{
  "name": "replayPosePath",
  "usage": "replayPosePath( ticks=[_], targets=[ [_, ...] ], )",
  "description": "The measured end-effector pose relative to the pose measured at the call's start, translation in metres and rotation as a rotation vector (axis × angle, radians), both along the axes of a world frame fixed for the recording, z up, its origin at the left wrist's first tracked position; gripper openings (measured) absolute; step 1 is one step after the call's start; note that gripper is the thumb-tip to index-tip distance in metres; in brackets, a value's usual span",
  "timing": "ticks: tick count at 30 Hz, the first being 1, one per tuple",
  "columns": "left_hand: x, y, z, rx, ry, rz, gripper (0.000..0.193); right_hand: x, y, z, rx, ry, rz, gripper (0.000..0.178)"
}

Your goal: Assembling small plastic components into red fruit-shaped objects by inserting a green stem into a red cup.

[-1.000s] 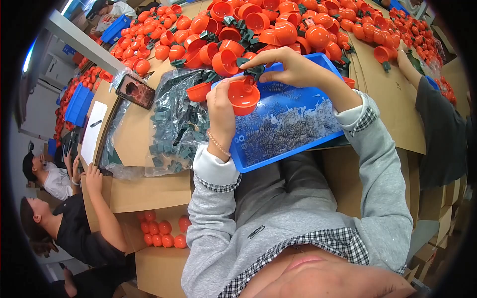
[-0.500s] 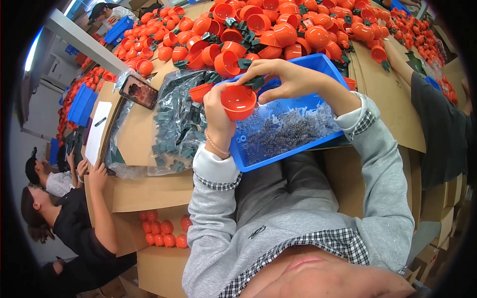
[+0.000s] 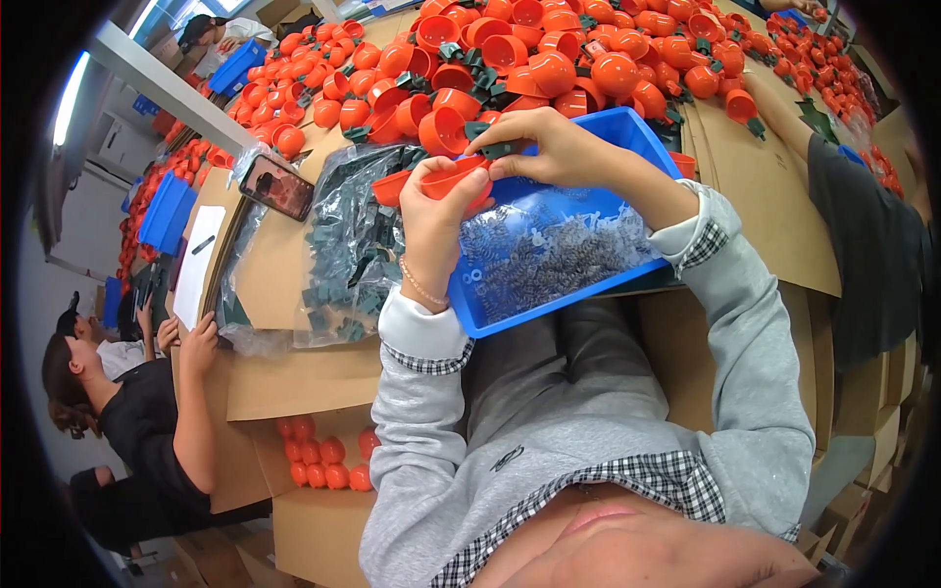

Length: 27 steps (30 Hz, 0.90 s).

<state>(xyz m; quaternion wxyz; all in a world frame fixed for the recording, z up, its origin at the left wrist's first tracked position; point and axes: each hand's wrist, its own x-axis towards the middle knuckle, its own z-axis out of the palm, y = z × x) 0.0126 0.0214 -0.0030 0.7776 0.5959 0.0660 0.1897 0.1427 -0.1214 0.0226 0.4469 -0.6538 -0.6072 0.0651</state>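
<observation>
In my left hand (image 3: 427, 223), an orange-red plastic cup (image 3: 453, 182) is gripped by its wall, tipped so that its rim shows nearly edge-on. My right hand (image 3: 569, 152) pinches a small dark green plastic piece (image 3: 500, 150) at the cup's far right side. Whether this piece is joined to the cup is hard to see. Both hands are over the blue bin (image 3: 469, 312), which holds small metal springs (image 3: 573, 263) and clear plastic bits (image 3: 627, 230). Another orange-red cup (image 3: 390, 186) lies just left of my left hand.
A big heap of orange-red cups (image 3: 549, 73) with dark green parts covers the far side. Left of the bin lie a clear bag (image 3: 353, 235) of green pieces and a phone (image 3: 278, 186). An open carton (image 3: 323, 524) holds red round pieces. A co-worker (image 3: 147, 421) is at the left.
The cup in my left hand has turned from its open mouth facing me to nearly edge-on. My right fingers have closed in on the green piece beside it.
</observation>
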Motion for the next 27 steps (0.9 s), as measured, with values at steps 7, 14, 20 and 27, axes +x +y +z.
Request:
replayPosePath(
  ticks=[7, 14, 20, 27],
  targets=[
    [-0.001, 0.003, 0.002, -0.138, -0.018, -0.023, 0.027, -0.01, 0.001, 0.002, 0.056, -0.075, -0.04, 0.03],
    [-0.003, 0.008, 0.003, -0.145, 0.006, 0.009, 0.025, -0.013, 0.01, -0.001, 0.086, -0.236, -0.053, 0.026],
    [-0.002, 0.0, 0.005, -0.148, 0.011, 0.057, 0.028, -0.011, -0.001, 0.008, -0.04, -0.056, 0.007, 0.028],
    [-0.002, 0.011, -0.002, -0.242, -0.058, 0.062, 0.039, -0.011, 0.018, 0.007, -0.064, 0.337, 0.101, 0.028]
  ],
)
